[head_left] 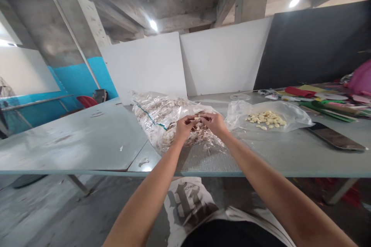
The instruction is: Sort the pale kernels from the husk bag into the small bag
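Observation:
Both my hands meet over a large clear plastic bag full of garlic with papery skins. My left hand and my right hand pinch a small pale garlic clove between their fingertips. Loose brownish skins lie beneath my hands at the bag's mouth. To the right, a flattened clear bag carries several peeled cloves.
A dark phone lies at the right, near coloured papers and a pink bag. White boards stand behind the grey table. A clear lid is near the back edge.

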The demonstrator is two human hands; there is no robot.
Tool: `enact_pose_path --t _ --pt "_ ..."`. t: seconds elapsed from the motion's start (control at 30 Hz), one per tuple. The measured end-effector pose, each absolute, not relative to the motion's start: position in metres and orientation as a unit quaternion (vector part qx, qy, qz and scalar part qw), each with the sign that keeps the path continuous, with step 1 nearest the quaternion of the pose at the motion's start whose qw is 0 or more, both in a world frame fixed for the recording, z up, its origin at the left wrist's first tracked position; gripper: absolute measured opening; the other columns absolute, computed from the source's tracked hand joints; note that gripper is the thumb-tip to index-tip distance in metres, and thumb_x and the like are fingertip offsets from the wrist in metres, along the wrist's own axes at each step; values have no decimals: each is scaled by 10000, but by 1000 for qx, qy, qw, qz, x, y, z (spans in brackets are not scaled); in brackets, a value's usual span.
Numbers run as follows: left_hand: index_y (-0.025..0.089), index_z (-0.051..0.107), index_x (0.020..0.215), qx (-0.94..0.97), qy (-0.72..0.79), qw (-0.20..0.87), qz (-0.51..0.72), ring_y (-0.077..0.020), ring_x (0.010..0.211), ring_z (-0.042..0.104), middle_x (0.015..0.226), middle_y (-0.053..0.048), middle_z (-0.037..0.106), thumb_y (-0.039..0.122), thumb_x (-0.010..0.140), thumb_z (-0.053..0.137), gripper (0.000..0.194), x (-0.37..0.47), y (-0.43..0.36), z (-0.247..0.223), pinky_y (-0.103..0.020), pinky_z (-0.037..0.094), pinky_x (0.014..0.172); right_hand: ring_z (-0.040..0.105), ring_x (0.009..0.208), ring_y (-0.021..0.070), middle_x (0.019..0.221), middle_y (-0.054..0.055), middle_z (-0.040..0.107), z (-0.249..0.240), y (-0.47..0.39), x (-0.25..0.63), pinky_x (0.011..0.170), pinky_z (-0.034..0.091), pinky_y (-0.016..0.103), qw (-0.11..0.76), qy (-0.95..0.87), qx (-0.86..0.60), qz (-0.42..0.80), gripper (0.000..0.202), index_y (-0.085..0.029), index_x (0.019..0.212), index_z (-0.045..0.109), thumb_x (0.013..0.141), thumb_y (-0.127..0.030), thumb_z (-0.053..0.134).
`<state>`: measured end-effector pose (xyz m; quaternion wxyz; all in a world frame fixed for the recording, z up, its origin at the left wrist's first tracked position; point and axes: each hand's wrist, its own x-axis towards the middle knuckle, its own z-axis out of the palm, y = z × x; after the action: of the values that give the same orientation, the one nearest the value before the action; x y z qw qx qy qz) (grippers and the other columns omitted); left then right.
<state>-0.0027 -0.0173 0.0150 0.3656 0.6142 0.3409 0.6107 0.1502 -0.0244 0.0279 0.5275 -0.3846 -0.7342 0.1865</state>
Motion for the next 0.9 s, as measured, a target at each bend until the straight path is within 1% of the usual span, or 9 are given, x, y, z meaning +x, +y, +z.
enact_pose_path --t 0.13,0.23,0.33,0.47,0.63,0.7,0.77,0.8,0.9 --pt "117 649 824 620 346 358 607 -90 438 531 554 4 589 397 577 718 380 -2 -17 14 -204 426 403 536 584 123 656 13 649 31 -27 152 542 377 214 513 -756 -389 121 215 -177 730 682 729 -285 496" --pt "118 652 807 620 346 354 608 -81 418 512 524 13 576 396 585 714 362 -2 -17 13 -198 415 397 493 545 108 585 -1 606 32 -28 153 520 339 209 489 -769 -398 107 223 -168 683 661 730 -289 479" --pt "115 654 827 621 343 361 605 -79 417 516 530 11 582 397 592 709 371 -2 -17 13 -196 422 402 463 528 99 568 -8 574 32 -29 152 508 319 207 481 -768 -407 118 209 -162 670 627 726 -296 478" --pt "132 642 911 621 334 377 600 -93 465 561 630 -4 617 400 600 701 415 -1 -19 15 -202 455 422 457 528 101 553 -13 544 31 -28 151 521 319 209 506 -744 -419 121 183 -165 700 577 747 -287 448" --pt "145 632 892 608 338 368 617 -91 483 570 701 -6 623 405 586 705 408 -1 -18 14 -206 473 431 413 498 114 487 -4 469 27 -20 151 496 284 229 482 -751 -444 83 292 -180 569 487 800 -314 367" --pt "146 629 882 609 340 359 620 -85 475 562 708 -6 621 406 585 705 402 -1 -17 13 -201 466 424 423 510 118 524 -3 493 24 -18 151 497 283 229 480 -750 -449 80 221 -180 627 519 771 -303 406" --pt "146 619 883 610 337 359 621 -85 465 559 705 -5 617 406 589 703 402 -1 -16 12 -202 458 415 449 538 119 592 -5 537 22 -17 152 511 296 224 494 -742 -444 86 134 -180 732 550 724 -235 428" --pt "146 613 883 609 334 361 622 -88 462 561 702 -4 613 405 590 702 402 -1 -16 12 -204 457 414 457 547 120 606 -6 546 22 -17 153 518 301 223 497 -742 -441 91 139 -181 737 553 706 -200 418" --pt "144 606 868 610 325 369 622 -97 465 568 682 2 598 401 594 701 387 -1 -17 13 -206 458 417 438 527 120 536 -4 500 23 -18 156 520 298 233 485 -749 -443 92 200 -182 565 492 713 -166 358"
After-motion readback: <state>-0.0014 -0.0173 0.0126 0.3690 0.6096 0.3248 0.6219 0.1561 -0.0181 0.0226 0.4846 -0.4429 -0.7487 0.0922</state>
